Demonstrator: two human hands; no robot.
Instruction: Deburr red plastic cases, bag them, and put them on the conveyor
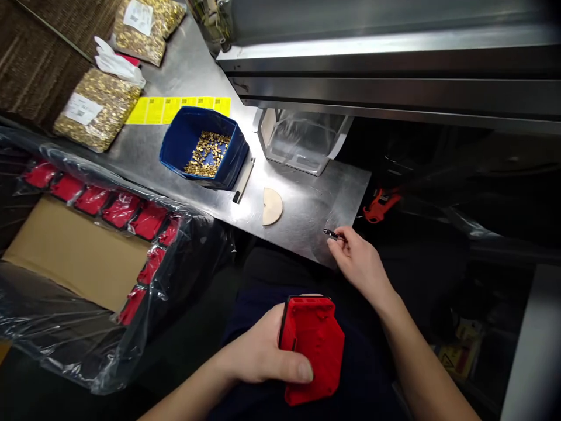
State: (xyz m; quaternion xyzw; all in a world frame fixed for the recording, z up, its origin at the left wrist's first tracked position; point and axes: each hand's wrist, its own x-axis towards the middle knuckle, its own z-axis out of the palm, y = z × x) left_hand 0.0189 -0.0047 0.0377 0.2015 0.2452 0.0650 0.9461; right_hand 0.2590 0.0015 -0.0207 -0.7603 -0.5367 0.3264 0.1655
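My left hand (263, 351) is closed round a red plastic housing (313, 348), held over my lap with my thumb across its lower front. My right hand (357, 260) reaches to the near edge of the steel table (307, 210) and pinches a small dark metal tool (333, 235) between thumb and fingers. A blue bin (175, 146) with several small brass parts (207, 153) in it stands further back on the table.
A cardboard box (74, 251) lined with clear plastic holds rows of red housings (118, 207) at the left. Bags of brass parts (94, 108), yellow labels (179, 109), a clear container (302, 140), a beige half-disc (272, 206) and an orange tool (379, 206) lie about.
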